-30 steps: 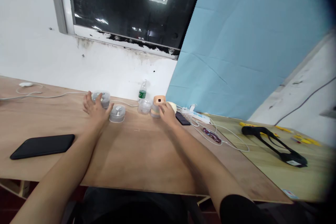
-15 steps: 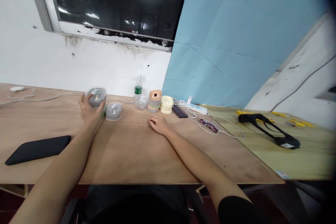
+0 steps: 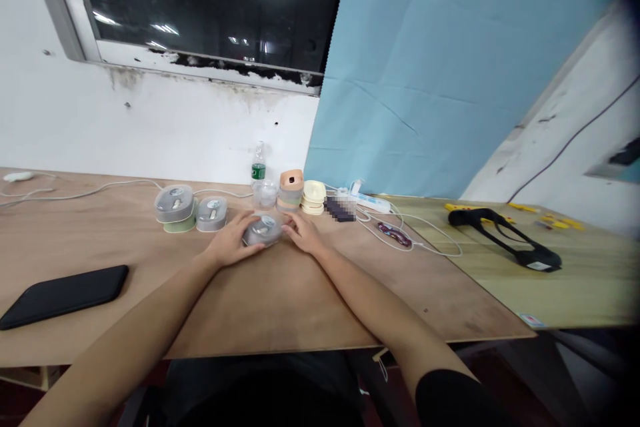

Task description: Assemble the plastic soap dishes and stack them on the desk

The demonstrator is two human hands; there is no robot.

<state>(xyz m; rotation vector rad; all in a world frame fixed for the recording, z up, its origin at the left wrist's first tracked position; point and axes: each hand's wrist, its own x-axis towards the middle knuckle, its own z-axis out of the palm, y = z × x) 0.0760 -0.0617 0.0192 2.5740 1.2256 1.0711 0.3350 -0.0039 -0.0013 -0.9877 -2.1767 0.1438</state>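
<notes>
A small grey food container with a clear lid rests on the table between my two hands. My left hand is closed around its left side, thumb toward me and fingers on the far side. At its right edge, my right hand grips with thumb and fingertips. Left of them stand a similar grey container and a stack with a grey lidded container above a green one. Behind my hands are a clear round tub, a stack topped by an orange container and stacked cream containers.
A green-labelled bottle stands by the wall. A black flat case lies at the left. Right of the containers are a power strip, white cables and a maroon object. A black strap-like frame lies farther right.
My left hand has moved right from the left stack, and a grey lidded container now sits between both hands. My right hand has come to its edge. The view has shifted slightly.
</notes>
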